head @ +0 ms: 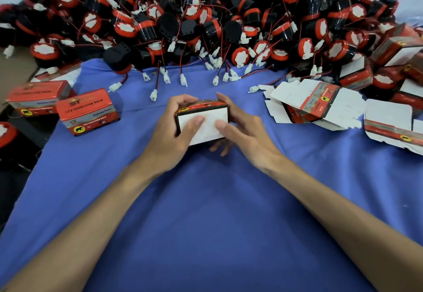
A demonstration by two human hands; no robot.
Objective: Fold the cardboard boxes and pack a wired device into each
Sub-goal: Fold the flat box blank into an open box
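Cardboard box point(207, 114) is sitting at the centre of the bench point(206, 211), its white end flap facing the camera, red printed top above. Left hand point(169, 136) is gripping the box's left side, fingers curled over the top, thumb pressing on the flap. Right hand point(242, 129) is gripping the right side likewise, thumb lying on the flap. Two closed boxes point(88, 112) are standing to the near left. Flat, unfolded cartons point(320, 101) are lying at right. A heap of black-and-red wired devices point(206, 17) is filling the far side, white connectors point(183, 80) trailing onto the blue covering.
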